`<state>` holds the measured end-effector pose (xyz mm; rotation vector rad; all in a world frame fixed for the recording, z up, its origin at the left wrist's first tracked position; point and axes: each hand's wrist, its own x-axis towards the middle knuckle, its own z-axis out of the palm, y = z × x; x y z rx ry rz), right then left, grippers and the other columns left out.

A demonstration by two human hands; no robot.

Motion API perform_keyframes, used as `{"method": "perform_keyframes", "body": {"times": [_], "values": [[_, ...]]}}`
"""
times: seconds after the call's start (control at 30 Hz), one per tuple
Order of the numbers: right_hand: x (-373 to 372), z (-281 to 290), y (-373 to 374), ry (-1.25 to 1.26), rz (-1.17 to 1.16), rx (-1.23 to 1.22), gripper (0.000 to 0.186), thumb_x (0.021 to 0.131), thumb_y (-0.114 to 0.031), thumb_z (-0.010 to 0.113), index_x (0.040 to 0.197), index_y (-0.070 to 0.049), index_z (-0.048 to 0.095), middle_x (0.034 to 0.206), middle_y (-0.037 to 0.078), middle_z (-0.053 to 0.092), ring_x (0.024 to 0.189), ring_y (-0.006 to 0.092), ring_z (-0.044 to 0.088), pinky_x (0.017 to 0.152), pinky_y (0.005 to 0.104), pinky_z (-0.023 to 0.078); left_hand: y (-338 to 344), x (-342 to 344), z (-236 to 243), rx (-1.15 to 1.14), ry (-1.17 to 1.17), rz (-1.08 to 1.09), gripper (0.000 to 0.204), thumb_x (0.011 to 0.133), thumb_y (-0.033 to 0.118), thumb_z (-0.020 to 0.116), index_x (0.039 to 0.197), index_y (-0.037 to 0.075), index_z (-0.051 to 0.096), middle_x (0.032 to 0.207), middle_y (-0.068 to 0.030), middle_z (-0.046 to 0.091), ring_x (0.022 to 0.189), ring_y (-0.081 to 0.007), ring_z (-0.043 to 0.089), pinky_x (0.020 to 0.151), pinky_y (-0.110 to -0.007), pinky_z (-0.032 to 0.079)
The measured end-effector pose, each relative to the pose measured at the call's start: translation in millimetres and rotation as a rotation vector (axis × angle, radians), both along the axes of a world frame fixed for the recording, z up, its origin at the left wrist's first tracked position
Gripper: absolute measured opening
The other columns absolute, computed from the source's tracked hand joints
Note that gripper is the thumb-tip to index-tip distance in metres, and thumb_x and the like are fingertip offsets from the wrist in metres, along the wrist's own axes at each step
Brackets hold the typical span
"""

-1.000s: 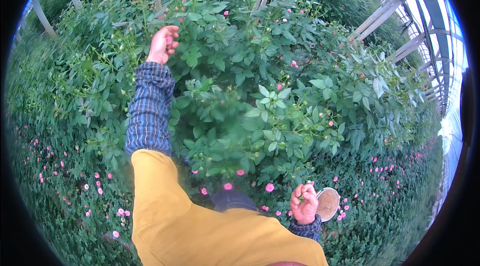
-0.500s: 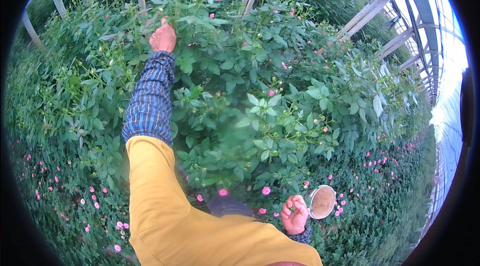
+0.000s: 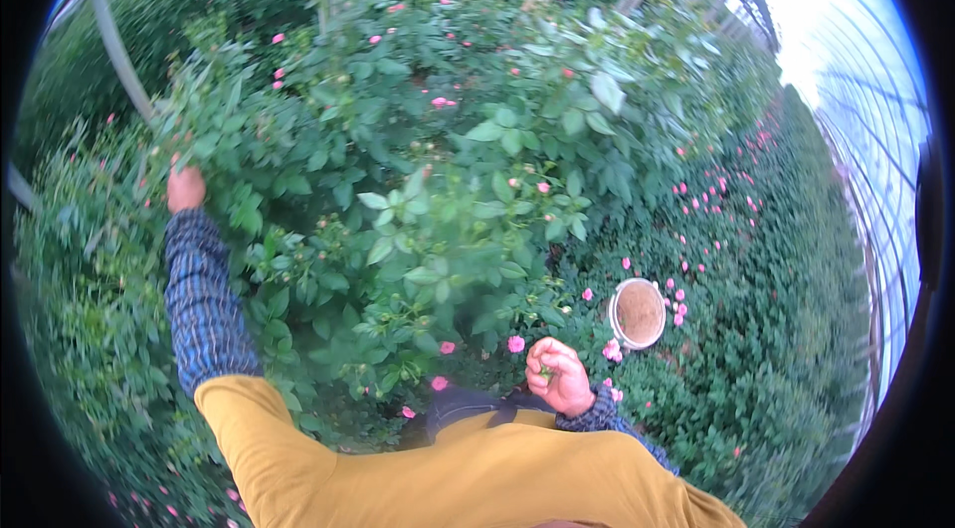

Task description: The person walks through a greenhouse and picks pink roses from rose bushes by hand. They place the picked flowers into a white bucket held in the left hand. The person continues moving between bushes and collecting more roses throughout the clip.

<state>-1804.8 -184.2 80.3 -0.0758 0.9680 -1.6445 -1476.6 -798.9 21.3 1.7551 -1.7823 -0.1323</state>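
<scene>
My left arm, in a blue checked cuff and yellow sleeve, stretches to the far left. My left hand [image 3: 186, 188] is among the leaves of a tall rose bush [image 3: 229, 120]; foliage and blur hide its fingertips, so I cannot tell what it grips. Near my body, my right hand [image 3: 560, 377] is turned palm up with its fingers curled in. A small bit of green plant [image 3: 546, 371] shows between those fingers. Close to this hand are pink roses [image 3: 516, 343]. Beyond it, apart from the fingers, is a white round bucket [image 3: 637, 314] with a brown inside.
Wooden posts [image 3: 117, 46] rise behind the bush at the left and along the back. Lower plants dotted with pink blooms [image 3: 696, 200] run along the right, beside a ribbed clear plastic greenhouse wall [image 3: 875, 220]. Leafy stems [image 3: 448, 230] stand close in front of me.
The view has turned and shifted. My left hand has moved left and nearer along the bush. My right hand, still curled, is now farther from the bucket.
</scene>
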Motion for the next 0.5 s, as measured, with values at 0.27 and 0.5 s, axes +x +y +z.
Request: {"method": "perform_keyframes", "body": {"times": [0.27,0.5], "values": [[-67.4,81.4,-38.7,0.518,0.045,-0.068,0.026,0.084,-0.023,0.062,0.097,-0.002,0.053,0.055,0.001,0.044,0.042,0.013,0.043,0.038,0.0241,0.034,34.9,4.9,97.4,0.429,1.149,-0.337,0.025,0.095,0.036,0.043,0.1,0.014,0.055,0.064,0.0037,0.046,0.042,-0.0075,0.037,0.033,-0.021,0.022],[-167.3,150.6,-189.3,1.824,-0.179,0.013,0.03,0.081,-0.006,0.047,0.109,-0.001,0.058,0.075,0.016,0.063,0.062,0.029,0.061,0.06,0.0405,0.048,170.5,-26.6,148.3,0.495,1.764,-0.768,0.017,0.085,0.016,0.044,0.101,0.011,0.046,0.09,-0.0041,0.051,0.057,-0.0101,0.043,0.036,-0.018,0.032]]}}
